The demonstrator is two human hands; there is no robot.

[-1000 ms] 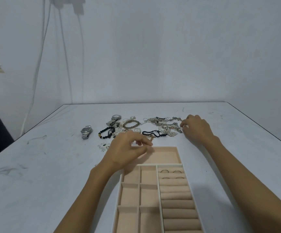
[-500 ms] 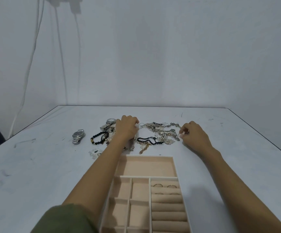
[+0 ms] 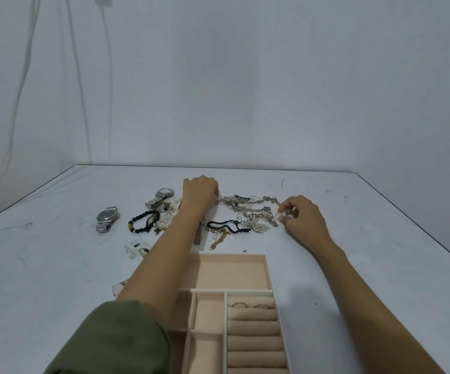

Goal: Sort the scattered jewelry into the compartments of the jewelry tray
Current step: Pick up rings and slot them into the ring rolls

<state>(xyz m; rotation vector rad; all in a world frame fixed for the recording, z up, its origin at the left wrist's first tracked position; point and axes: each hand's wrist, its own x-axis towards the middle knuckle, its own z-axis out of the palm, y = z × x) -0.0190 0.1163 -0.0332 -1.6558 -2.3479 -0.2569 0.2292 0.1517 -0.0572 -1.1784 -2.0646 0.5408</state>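
Note:
The beige jewelry tray [image 3: 268, 268] with a white rim lies near me, with two rings [image 3: 248, 305] on its top roll. Scattered jewelry spreads beyond it: a tangle of silver chains [image 3: 248, 209], a black cord bracelet [image 3: 225, 226], a gold chain [image 3: 219, 239], a black bead bracelet [image 3: 143, 224] and two watches [image 3: 106, 218] [image 3: 162, 197]. My left hand [image 3: 199, 197] reaches over the far side of the pile with its fingers curled down out of sight. My right hand [image 3: 303, 221] pinches a small silver ring [image 3: 281, 213] at the pile's right end.
Small clear earrings [image 3: 135, 248] and a scrap of clear plastic [image 3: 118, 288] lie left of the tray. A metal watch strap [image 3: 199, 233] shows beside my left forearm. The white table [image 3: 380, 238] ends at dark edges right and left, with a wall behind.
My left hand left the tray area and reached forward onto the far side of the pile. My right hand shifted slightly back from the chains with the ring between its fingertips.

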